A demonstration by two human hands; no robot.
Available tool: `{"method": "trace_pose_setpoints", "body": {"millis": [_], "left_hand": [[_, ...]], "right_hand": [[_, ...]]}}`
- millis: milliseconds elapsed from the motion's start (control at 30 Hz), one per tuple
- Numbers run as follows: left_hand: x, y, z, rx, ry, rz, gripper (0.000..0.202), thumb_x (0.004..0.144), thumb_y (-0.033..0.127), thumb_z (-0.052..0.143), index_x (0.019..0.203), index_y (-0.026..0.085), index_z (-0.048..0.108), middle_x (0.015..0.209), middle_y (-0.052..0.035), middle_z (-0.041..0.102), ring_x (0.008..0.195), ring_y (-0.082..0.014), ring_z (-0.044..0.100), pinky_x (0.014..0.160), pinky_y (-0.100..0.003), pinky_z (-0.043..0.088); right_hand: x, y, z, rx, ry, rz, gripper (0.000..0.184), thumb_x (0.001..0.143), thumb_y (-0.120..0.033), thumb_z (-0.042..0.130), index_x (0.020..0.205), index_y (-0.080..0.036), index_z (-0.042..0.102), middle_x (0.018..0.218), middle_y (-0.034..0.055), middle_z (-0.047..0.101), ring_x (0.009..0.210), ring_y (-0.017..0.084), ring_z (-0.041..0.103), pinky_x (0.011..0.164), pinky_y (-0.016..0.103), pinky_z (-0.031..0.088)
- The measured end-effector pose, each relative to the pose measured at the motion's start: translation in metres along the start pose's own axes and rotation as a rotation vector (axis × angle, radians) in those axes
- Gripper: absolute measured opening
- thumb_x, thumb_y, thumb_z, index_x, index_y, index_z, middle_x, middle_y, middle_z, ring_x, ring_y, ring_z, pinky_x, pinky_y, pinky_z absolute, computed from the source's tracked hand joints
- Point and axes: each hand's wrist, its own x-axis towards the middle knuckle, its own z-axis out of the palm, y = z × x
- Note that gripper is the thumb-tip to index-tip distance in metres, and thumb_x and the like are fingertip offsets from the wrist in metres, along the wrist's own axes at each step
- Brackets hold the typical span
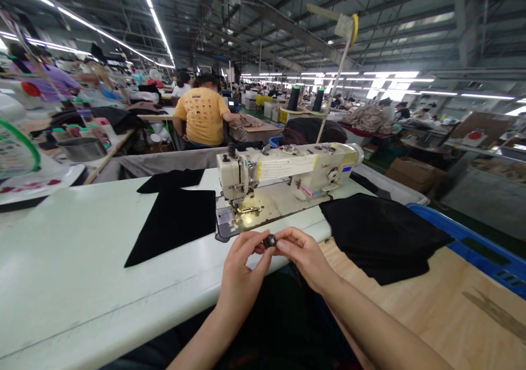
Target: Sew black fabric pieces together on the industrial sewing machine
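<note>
My left hand and my right hand meet at the table's front edge, just before the sewing machine. Between their fingertips is a small round bobbin, dark with a pale metal centre. The left fingers pinch it from one side and the right thumb and fingers from the other. Part of the bobbin is covered by the fingers. Behind the hands, the machine's needle area is lit. To its left lies a flat black fabric piece, with a smaller black piece above it.
A stack of black fabric lies right of the machine, partly on a wooden board. Beside it stands a blue plastic crate. A thread stand pole rises behind the machine. A person in a yellow shirt sits ahead at another table.
</note>
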Motion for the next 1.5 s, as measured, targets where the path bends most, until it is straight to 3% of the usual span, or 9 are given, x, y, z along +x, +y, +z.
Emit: {"method": "trace_pose_setpoints", "body": {"millis": [100,300,700,1033,1367,1500], "left_hand": [[-0.004,-0.003,0.001,-0.003,-0.025,-0.023,0.026,0.087,0.018,0.064,0.111,0.021,0.071,0.094,-0.0048,0.066,0.08,-0.0159,0.063,0.072,-0.029,0.054],[-0.004,-0.004,-0.004,0.058,-0.089,-0.009,0.029,0.088,0.018,0.06,0.116,0.02,0.069,0.1,-0.0062,0.066,0.083,-0.0158,0.064,0.077,-0.031,0.056],[-0.002,-0.004,-0.005,0.017,-0.118,-0.045,0.027,0.088,0.02,0.059,0.113,0.021,0.069,0.099,-0.0068,0.064,0.084,-0.0165,0.065,0.073,-0.03,0.058],[0.004,0.007,-0.012,-0.286,-0.126,-0.378,0.026,0.083,0.029,0.066,0.107,0.02,0.072,0.102,-0.0064,0.068,0.085,-0.0169,0.066,0.082,-0.03,0.056],[0.004,0.009,-0.012,-0.33,-0.122,-0.47,0.028,0.083,0.034,0.067,0.107,0.02,0.073,0.1,-0.006,0.072,0.091,-0.0194,0.066,0.09,-0.033,0.053],[0.002,0.004,-0.013,-0.47,-0.163,-0.598,0.033,0.086,0.038,0.067,0.112,0.019,0.073,0.099,-0.0056,0.073,0.085,-0.0169,0.065,0.09,-0.032,0.052]], "right_hand": [[0.0,0.002,0.002,0.151,-0.04,0.11,0.028,0.075,-0.037,0.082,0.093,-0.017,0.071,0.092,0.0042,0.074,0.085,0.017,0.069,0.087,0.036,0.053],[0.003,0.004,-0.003,0.246,-0.126,0.25,0.036,0.075,-0.033,0.083,0.103,-0.014,0.072,0.095,0.0089,0.075,0.089,0.02,0.071,0.091,0.039,0.051],[0.007,0.01,-0.01,0.205,-0.141,0.227,0.034,0.078,-0.033,0.081,0.105,-0.015,0.074,0.099,0.0096,0.076,0.088,0.019,0.072,0.088,0.037,0.053],[0.008,0.009,-0.014,0.277,-0.157,0.248,0.031,0.08,-0.032,0.079,0.105,-0.016,0.074,0.094,0.0069,0.076,0.083,0.016,0.072,0.085,0.033,0.055],[0.007,0.006,-0.017,0.268,-0.192,0.251,0.031,0.08,-0.034,0.078,0.106,-0.017,0.074,0.09,0.0053,0.075,0.078,0.015,0.07,0.081,0.032,0.054],[0.006,0.003,-0.016,0.283,-0.205,0.242,0.032,0.08,-0.034,0.077,0.107,-0.017,0.074,0.093,0.0059,0.074,0.077,0.014,0.068,0.081,0.033,0.053]]}}
